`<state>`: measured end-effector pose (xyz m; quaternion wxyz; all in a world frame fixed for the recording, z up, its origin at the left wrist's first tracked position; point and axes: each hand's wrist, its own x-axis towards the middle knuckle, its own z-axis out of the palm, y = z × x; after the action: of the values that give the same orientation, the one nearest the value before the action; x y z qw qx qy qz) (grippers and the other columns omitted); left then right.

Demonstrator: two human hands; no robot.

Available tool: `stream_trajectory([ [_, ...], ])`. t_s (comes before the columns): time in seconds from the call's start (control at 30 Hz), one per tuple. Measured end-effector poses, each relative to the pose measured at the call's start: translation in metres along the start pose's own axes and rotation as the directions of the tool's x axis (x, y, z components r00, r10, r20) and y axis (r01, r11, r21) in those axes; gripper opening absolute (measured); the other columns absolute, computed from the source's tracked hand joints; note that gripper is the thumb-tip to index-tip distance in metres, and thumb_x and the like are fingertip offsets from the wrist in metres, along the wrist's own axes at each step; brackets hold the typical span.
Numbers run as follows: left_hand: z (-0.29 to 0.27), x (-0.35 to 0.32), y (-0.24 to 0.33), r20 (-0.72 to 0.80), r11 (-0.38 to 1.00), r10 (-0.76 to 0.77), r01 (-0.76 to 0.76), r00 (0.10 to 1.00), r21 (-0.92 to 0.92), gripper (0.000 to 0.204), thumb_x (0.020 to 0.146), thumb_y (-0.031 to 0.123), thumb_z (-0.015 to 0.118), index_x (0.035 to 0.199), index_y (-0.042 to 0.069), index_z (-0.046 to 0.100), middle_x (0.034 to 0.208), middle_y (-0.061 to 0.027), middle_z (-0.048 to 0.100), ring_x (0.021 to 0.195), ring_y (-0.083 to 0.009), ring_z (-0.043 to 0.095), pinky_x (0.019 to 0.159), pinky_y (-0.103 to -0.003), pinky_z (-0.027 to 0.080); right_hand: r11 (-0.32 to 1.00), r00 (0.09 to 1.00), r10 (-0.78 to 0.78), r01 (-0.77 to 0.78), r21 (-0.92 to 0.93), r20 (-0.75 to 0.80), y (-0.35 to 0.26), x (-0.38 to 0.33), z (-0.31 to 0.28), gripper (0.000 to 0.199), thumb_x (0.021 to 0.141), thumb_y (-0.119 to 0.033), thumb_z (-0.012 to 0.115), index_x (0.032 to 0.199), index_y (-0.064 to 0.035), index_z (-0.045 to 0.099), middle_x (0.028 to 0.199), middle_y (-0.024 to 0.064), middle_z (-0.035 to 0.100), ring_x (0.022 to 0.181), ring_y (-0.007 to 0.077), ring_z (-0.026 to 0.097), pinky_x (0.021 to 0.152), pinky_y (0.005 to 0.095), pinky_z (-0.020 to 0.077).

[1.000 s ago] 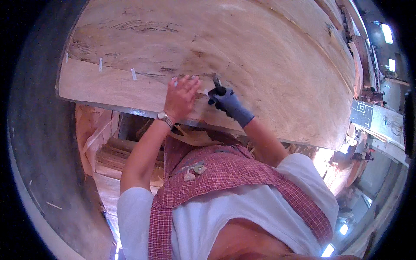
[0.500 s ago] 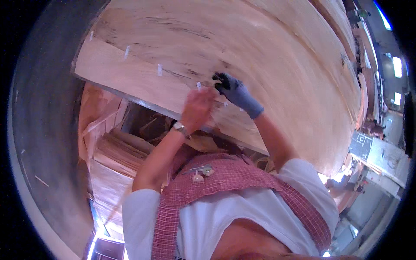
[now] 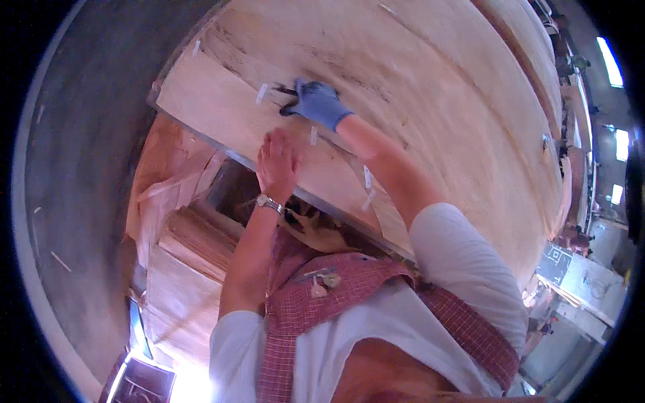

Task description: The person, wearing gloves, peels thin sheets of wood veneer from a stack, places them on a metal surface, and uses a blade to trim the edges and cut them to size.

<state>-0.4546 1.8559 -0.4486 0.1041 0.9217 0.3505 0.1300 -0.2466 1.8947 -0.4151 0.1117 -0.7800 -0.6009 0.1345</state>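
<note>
A wide pale veneer sheet [image 3: 416, 87] lies on a table in front of me, with a narrower strip [image 3: 215, 107] laid along its near edge. Short white tape pieces [image 3: 261, 93] cross the seam between them. My right hand [image 3: 317, 102], in a blue glove, is closed on a small dark tool [image 3: 287, 101] at the seam, next to one tape piece. My left hand [image 3: 277, 164], bare with a wristwatch, presses flat on the strip below the right hand, holding nothing. A red checked apron over a white shirt fills the lower view.
Stacks of veneer sheets [image 3: 181, 269] sit below the table edge at lower left, beside grey floor [image 3: 74, 201]. A workbench with a white board [image 3: 584, 282] stands at right, under bright ceiling lights [image 3: 610, 60].
My gloved right hand has travelled left along the seam with the tool, past a tape piece. My left hand has slid down from the seam onto the near strip.
</note>
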Motion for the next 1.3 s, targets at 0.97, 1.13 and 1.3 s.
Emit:
stream_trajectory([
  [0.97,-0.073,0.074,-0.208,0.493,-0.164,-0.424,0.471,0.759,-0.867,0.026,0.091,0.005,0.048,0.116,0.009,0.057,0.106,-0.004,0.065,0.088,-0.0123,0.061,0.072,-0.027,0.051,0.843,1.0,-0.012,0.009,0.538,0.003,-0.111,0.015,0.044,0.027,0.084,-0.029,0.068,0.093,-0.005,0.058,0.08,0.0196,0.063,0.076,0.0382,0.062,0.066,0.043,0.0474],
  [1.13,-0.066,0.068,-0.259,0.142,0.569,-0.402,0.369,0.905,-0.735,0.024,0.087,0.008,0.057,0.111,0.007,0.057,0.106,-0.007,0.062,0.096,-0.022,0.061,0.079,-0.036,0.052,0.89,0.992,0.072,-0.018,0.455,-0.101,-0.127,0.014,0.022,0.02,0.085,-0.021,0.067,0.09,-0.0055,0.056,0.082,0.0187,0.062,0.077,0.0396,0.061,0.065,0.0433,0.0477],
  [1.3,-0.121,0.115,-0.268,0.079,0.946,0.182,-0.153,0.98,-0.285,0.075,0.077,0.031,0.073,0.14,0.008,0.039,0.145,-0.0128,0.039,0.135,-0.0308,0.035,0.11,-0.053,0.027,0.912,0.918,0.362,-0.312,0.264,-0.164,-0.106,0.0,-0.042,0.016,0.086,-0.016,0.065,0.096,-0.0063,0.058,0.089,0.0188,0.062,0.082,0.0396,0.062,0.067,0.0435,0.0489],
])
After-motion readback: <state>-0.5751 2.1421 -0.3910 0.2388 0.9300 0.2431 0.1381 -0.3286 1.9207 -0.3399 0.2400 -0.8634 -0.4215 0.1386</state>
